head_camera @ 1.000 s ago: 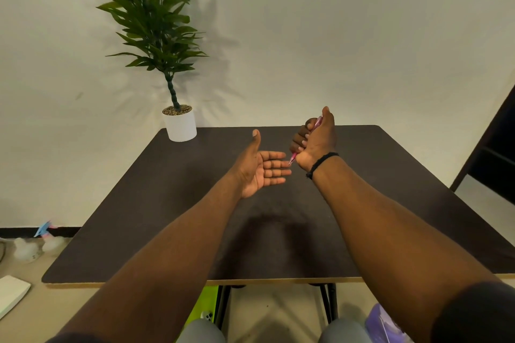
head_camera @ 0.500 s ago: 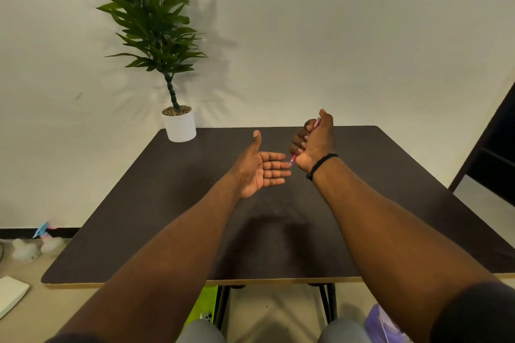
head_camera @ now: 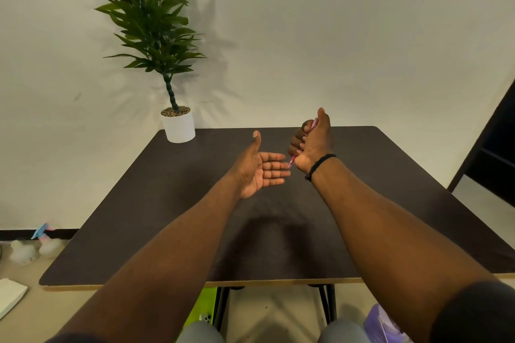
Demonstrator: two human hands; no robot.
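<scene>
Right hand [head_camera: 313, 145] fisted round slim pink plastic pen [head_camera: 291, 161], tip down, just beside straight fingers of empty left hand [head_camera: 259, 170]; both above dark laminate table [head_camera: 195, 203]. Risk: a careless thrust jabs those fingers; slack grip drops the pen.

Bench [head_camera: 156, 203] top lies open beneath and around both hands, out to its edges. One standing obstacle: potted plant [head_camera: 178, 127] at the far left corner, leaves up against the wall [head_camera: 348, 36], well apart from my left hand [head_camera: 256, 172]. Pen [head_camera: 291, 161] tip from my right hand [head_camera: 315, 145] sits right at my left fingers [head_camera: 276, 166]; tight there. Dark frame [head_camera: 490, 147] stands off the bench's right side.
</scene>
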